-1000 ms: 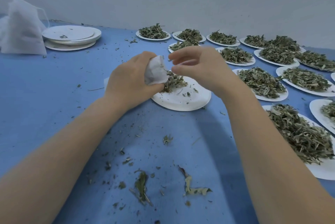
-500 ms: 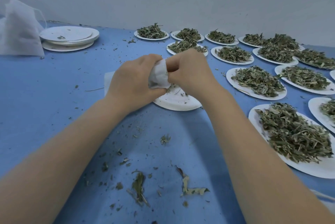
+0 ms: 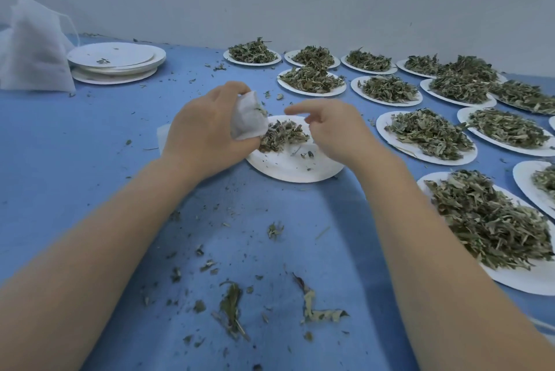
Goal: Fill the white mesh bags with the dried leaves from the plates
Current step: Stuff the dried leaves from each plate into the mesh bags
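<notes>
My left hand (image 3: 204,133) grips a small white mesh bag (image 3: 247,120) over the left edge of a white plate (image 3: 295,168). A few leaf bits show at the bag's mouth. A small heap of dried leaves (image 3: 282,135) lies on that plate, just right of the bag. My right hand (image 3: 333,127) hovers over the plate's right side, a short way from the bag, fingers loosely curled and holding nothing that I can see.
Several plates heaped with dried leaves (image 3: 429,135) fill the right side of the blue table (image 3: 75,166). A stack of emptied plates (image 3: 115,61) and a pile of white mesh bags (image 3: 33,49) sit far left. Leaf crumbs (image 3: 231,307) litter the near table. A white wall runs behind.
My right hand went to the bag's mouth, met my left hand there, then drew back to the right. The bag stays in my left hand.
</notes>
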`<state>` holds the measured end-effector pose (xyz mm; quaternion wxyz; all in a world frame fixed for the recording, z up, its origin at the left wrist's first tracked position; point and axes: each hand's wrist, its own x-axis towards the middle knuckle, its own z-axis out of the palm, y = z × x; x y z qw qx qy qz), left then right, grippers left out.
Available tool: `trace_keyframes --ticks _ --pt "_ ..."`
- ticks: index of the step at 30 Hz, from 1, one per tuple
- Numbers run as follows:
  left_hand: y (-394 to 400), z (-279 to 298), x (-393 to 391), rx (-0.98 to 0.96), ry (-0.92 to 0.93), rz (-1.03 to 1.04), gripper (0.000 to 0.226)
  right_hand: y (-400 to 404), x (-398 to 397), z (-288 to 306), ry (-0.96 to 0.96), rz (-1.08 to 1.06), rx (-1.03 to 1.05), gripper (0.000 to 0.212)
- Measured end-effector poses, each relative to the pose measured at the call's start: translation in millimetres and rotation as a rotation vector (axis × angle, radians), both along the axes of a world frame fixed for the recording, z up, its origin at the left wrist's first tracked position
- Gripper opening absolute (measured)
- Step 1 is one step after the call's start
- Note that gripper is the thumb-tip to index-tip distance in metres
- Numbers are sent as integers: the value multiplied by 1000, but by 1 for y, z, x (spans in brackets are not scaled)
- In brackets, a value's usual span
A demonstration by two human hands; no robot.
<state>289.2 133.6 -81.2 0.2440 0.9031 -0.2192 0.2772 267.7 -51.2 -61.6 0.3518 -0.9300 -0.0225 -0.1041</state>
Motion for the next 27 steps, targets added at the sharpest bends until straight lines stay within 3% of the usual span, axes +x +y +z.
trace_keyframes --ticks 4,10,15,19,27 --pt "3 -2 3 -1 8 9 58 8 4 -14 85 180 -276 56" --pt "4 -7 6 -2 13 15 56 -1 3 -7 -23 68 -191 34" --pt "5 -9 7 -39 60 17 55 0 7 -11 205 -4 -405 52" --pt "6 -10 7 -34 89 28 55 2 7 -14 101 -18 -398 28" --pt "7 -12 8 -14 121 34 55 -4 1 6 -69 -8 -233 14"
